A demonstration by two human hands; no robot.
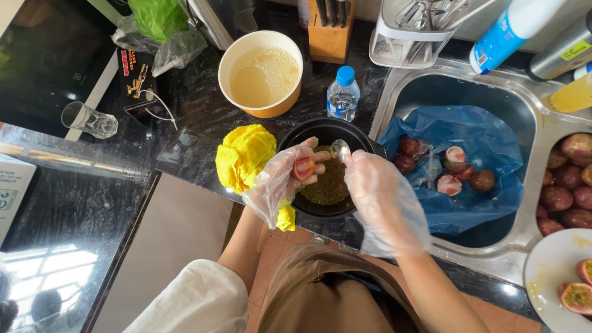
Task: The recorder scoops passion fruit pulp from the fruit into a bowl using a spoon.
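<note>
My left hand (pixel 280 179), in a clear plastic glove, holds a halved passion fruit (pixel 303 167) over a black bowl (pixel 365 143). The bowl holds yellow-green pulp with dark seeds (pixel 327 185). My right hand (pixel 376 191), also gloved, grips a metal spoon (pixel 340 149) whose bowl sits just right of the fruit half. Both hands hover above the black bowl at the counter's front edge.
A yellow cloth (pixel 245 154) lies left of the bowl. Behind stand an orange-rimmed bowl of pale liquid (pixel 262 74), a small water bottle (pixel 343 94) and a knife block (pixel 329 28). A blue bag (pixel 487 148) in the sink holds empty fruit shells. Whole passion fruits (pixel 564 185) and a white plate (pixel 555 271) sit at right.
</note>
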